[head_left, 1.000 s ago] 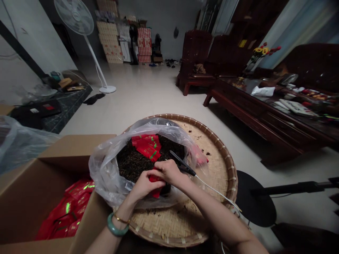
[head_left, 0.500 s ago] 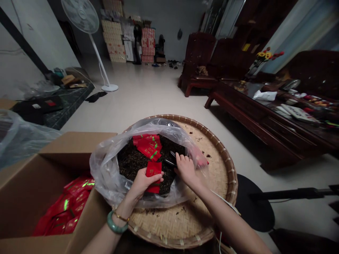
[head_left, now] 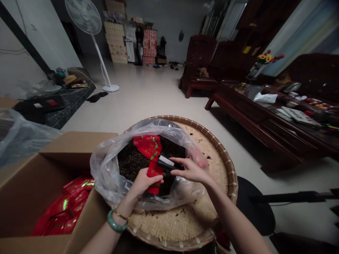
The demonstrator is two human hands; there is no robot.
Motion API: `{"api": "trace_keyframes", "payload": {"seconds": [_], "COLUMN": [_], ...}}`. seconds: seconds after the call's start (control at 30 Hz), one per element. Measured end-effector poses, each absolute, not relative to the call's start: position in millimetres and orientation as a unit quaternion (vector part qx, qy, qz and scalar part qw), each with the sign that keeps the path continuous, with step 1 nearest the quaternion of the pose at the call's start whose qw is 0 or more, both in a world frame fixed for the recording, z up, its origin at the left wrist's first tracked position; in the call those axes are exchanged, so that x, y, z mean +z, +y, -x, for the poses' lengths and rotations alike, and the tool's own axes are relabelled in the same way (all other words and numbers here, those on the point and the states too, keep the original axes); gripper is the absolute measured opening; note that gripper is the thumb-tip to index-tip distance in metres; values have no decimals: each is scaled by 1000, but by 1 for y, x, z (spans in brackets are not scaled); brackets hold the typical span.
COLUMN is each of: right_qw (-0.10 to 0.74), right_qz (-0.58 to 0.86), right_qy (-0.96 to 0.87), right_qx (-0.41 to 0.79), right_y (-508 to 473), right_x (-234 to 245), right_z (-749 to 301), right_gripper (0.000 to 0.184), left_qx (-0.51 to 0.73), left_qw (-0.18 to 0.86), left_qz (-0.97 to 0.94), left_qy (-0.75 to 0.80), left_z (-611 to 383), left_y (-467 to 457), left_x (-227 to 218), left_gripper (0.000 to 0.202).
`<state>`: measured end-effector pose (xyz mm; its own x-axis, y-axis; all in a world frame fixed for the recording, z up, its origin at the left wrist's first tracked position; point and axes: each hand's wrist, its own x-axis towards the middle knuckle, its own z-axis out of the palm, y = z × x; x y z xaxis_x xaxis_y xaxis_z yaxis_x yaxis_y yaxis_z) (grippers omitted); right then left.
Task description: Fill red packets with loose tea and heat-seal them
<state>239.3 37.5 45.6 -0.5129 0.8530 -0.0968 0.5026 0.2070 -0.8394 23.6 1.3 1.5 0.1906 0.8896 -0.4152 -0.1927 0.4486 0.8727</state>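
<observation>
My left hand is closed on a small red packet, thumb across its front. In my right hand is a black-and-white hand-held bag sealer, its tip at the packet's top edge. Whether its jaws are closed on the packet I cannot tell. Both hands are over a clear plastic bag of dark, dry tea leaves. More red packets lie in a pile on the leaves. The bag rests on a round woven bamboo tray.
To the left stands an open cardboard box with red packets inside. A black round stand base is on the floor at right. Farther off are a white standing fan, a dark wooden table and stacked boxes.
My right hand has turned and brought the bag sealer up and left, to the top of the packet. My left hand still holds the packet in nearly the same place.
</observation>
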Motion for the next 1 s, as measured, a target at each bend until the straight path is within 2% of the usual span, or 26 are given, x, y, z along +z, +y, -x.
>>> {"api": "trace_keyframes", "payload": {"seconds": [0.1,0.3,0.43,0.53,0.77,0.87,1.0], "right_qw": [185,186,183,192,210,218,230], "right_qz": [441,435,445,447,457,462,477], "right_qy": [-756,-771,-769,-743,-617,-629,-682], "right_qx": [446,426,421,460,606,586,505], "right_y": [37,45,46,49,59,57,51], "right_x": [52,56,58,55,47,46,44], "right_z": [-220,-204,-204,-206,-225,-227,-220], "right_gripper": [53,32,31,33,55,56,41], "left_qx": [394,357,342,328,329,333,334], "left_qw": [695,684,689,694,694,692,696], "left_qz": [-363,-408,-423,-425,-418,-412,-408], "left_qy": [479,488,479,480,485,490,487], "left_z": [-27,-24,-21,-20,-17,-18,-19], "left_y": [4,5,5,6,9,8,7], "left_x": [0,0,-3,-5,0,1,2], "left_gripper": [45,31,31,32,35,36,38]}}
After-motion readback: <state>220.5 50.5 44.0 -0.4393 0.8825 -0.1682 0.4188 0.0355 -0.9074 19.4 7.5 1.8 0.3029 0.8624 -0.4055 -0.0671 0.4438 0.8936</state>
